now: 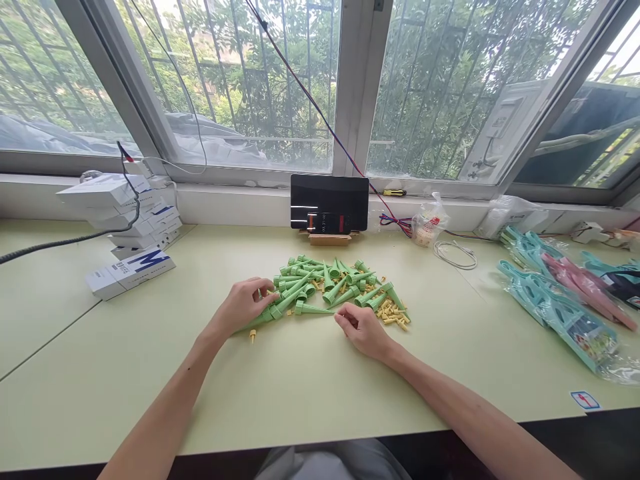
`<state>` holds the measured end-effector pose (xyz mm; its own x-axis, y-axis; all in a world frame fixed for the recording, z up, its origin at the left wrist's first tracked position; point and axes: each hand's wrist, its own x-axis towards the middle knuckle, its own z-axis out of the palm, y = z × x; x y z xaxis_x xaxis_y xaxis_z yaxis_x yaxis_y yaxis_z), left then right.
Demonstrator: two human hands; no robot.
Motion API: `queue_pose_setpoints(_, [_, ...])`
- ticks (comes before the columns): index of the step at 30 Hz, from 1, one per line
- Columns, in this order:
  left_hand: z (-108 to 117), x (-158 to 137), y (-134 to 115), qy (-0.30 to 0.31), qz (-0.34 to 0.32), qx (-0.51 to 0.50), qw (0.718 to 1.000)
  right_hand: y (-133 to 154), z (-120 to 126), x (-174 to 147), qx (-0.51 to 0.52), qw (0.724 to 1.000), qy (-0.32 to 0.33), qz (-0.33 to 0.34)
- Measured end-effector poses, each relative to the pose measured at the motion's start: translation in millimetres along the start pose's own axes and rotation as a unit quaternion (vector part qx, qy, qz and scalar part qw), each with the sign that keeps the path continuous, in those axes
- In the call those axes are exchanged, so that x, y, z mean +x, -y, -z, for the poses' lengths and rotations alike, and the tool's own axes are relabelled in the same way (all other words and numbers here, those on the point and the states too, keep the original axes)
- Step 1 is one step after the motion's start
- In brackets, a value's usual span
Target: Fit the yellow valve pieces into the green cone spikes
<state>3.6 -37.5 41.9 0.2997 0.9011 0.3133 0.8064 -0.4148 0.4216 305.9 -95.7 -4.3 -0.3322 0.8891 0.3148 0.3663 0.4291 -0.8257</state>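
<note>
Where the heap of green spikes (330, 287) fills the frame's centre, the left hand (245, 303) clasps one spike, while the right hand (363, 328) seemingly pinches something small, fingers together.

Lit brightly by daylight through the windows (280, 80) along the counter's (310, 393) far edge. Slightly overexposed in the sky patches at the far right. Cast only soft, faint shadows under the hands. Bent window frames and counter edges toward the corners. Stayed sharp at centre, without motion blur.
</note>
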Motion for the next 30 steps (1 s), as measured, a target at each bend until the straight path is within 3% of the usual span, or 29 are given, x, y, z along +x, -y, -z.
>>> queue_pose_setpoints(20, [-2.2,0.3,10.4,0.078,0.062,0.005,0.995,2.6,0.8,1.0,-0.007,1.0,0.003,0.006])
queue_pose_setpoints(30, [1.0,0.1,8.8,0.064,0.057,0.006,0.996,3.5,1.5,0.7,-0.008,1.0,0.005,0.005])
